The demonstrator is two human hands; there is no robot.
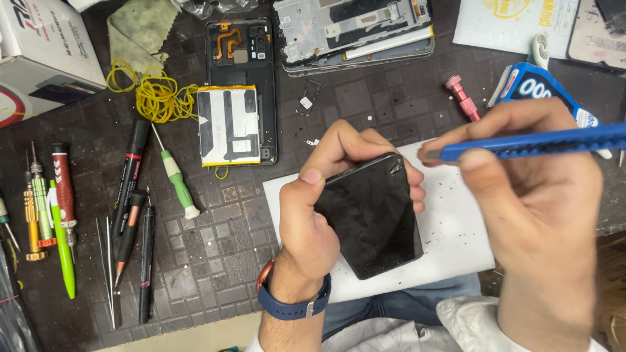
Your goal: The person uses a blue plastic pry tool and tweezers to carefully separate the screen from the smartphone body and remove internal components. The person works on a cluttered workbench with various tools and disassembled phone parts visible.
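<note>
the left hand [316, 213] grips a black smartphone [372, 216] at the centre of the frame, thumb along its left edge and fingers curled over the top and right side, holding it tilted above a white sheet [452, 239] flecked with dark specks. the right hand [529, 181] is closed around a blue plastic pry tool [563, 141], pinched between thumb and fingers, its tip just beside the phone's upper right corner. a blue watch band [293, 304] circles the left wrist.

above the phone, an opened phone back housing [241, 62] lies with a white and yellow battery [228, 124] on it, and beside it at top centre sits a grey phone midframe [352, 16]. a tangle of yellow rubber bands [158, 95] lies at upper left, near a green cloth [141, 25] and a white box [13, 58]. screwdrivers [47, 204] and dark pens [133, 212] line the left side of the dark tiled mat [215, 258]. a small pink screwdriver handle [462, 97] lies right of centre, near a blue and white tube [537, 87], with a white card [515, 3] bearing a yellow emblem at upper right.
</note>
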